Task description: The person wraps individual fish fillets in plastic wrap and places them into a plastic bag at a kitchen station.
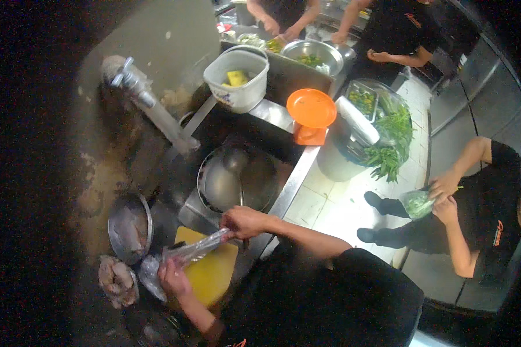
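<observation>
A clear plastic bag (pixel 202 246) is stretched taut between my two hands. My right hand (pixel 243 222) pinches one end of it. My left hand (pixel 174 277) holds the other end, lower and to the left. Beneath the bag lies a yellow cutting board (pixel 212 273). Just beyond my right hand is a large round pot (pixel 204 195) with a metal ladle (pixel 235 159) in it. The ladle's handle runs behind my right hand, and I cannot tell whether they touch. Left of the board, a metal bowl (pixel 149 217) holds what looks like raw meat.
More raw meat (pixel 118 279) sits near my left hand. A wall tap (pixel 145 97) reaches towards the pot. Beyond are a white bucket (pixel 243 97), an orange plate (pixel 311 107) and a bin with leafy greens (pixel 393 134). Several co-workers stand around; one holds a bag of greens (pixel 418 204).
</observation>
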`<action>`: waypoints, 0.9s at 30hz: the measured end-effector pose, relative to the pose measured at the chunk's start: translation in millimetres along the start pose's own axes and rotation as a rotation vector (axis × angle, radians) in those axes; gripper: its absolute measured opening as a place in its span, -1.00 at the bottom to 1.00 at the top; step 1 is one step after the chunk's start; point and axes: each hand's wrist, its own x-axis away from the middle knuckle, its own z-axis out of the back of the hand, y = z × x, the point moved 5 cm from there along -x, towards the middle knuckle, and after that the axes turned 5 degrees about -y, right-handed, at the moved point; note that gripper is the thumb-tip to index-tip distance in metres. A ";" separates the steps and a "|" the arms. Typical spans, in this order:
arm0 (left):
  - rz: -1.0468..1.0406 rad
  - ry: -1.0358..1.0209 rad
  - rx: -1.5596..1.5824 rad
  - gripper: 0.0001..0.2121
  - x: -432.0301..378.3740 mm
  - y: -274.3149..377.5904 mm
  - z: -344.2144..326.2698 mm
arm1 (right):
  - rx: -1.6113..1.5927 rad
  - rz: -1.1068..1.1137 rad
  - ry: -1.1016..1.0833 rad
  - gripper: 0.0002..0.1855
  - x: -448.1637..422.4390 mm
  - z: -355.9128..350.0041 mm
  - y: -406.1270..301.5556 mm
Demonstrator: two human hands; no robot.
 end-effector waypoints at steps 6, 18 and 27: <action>0.057 -0.084 0.458 -0.83 4.3 25.9 -21.5 | -0.247 0.120 0.027 -0.71 36.1 20.5 21.5; 0.262 0.070 0.430 -0.85 -34.7 21.9 -38.9 | -0.631 -0.132 0.535 -0.88 113.4 105.8 64.2; 0.125 -0.126 0.005 -0.77 -45.6 37.8 -68.6 | -0.990 -0.412 0.930 -0.77 179.9 64.2 160.4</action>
